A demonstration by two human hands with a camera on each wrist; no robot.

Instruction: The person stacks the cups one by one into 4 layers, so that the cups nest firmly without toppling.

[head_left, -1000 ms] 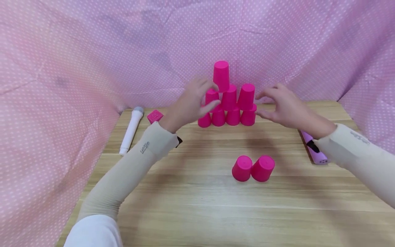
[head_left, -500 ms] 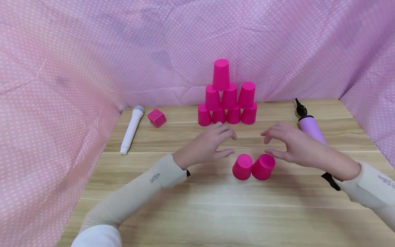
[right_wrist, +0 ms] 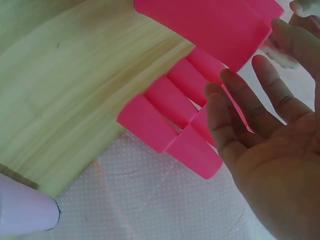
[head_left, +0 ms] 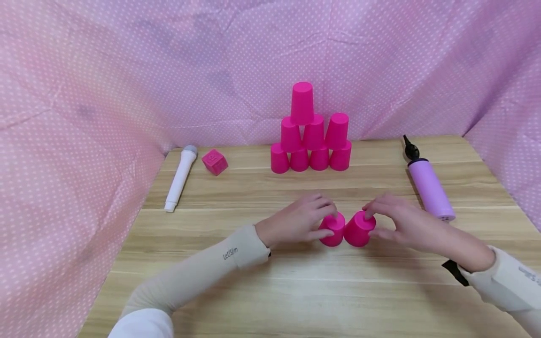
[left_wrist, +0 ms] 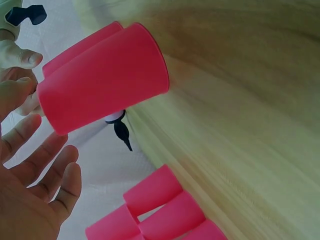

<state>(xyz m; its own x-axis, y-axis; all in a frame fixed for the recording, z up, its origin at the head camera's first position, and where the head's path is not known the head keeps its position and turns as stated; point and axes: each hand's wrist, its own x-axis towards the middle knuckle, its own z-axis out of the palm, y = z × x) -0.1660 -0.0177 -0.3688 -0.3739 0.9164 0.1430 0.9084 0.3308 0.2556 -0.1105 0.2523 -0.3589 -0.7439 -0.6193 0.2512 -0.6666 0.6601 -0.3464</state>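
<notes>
Two pink cups stand upside down side by side at the middle of the wooden table (head_left: 270,291). My left hand (head_left: 314,219) reaches the left cup (head_left: 334,231) with fingers over its top and thumb at its near side. My right hand (head_left: 382,220) does the same at the right cup (head_left: 358,231). In the left wrist view the fingers (left_wrist: 45,160) lie spread beside the cup (left_wrist: 102,85), not wrapped round it. The right wrist view shows straight fingers (right_wrist: 250,105) beside the cup (right_wrist: 205,25). A pyramid of pink cups (head_left: 310,136) stands at the back.
A white toy microphone (head_left: 181,178) and a pink cube (head_left: 214,162) lie at the back left. A purple hand pump (head_left: 428,188) lies at the right. Pink dotted cloth (head_left: 105,94) walls the table on three sides.
Both hands have come back from the pyramid toward me and lowered onto the two loose cups. The pyramid and the loose cups have stayed in place.
</notes>
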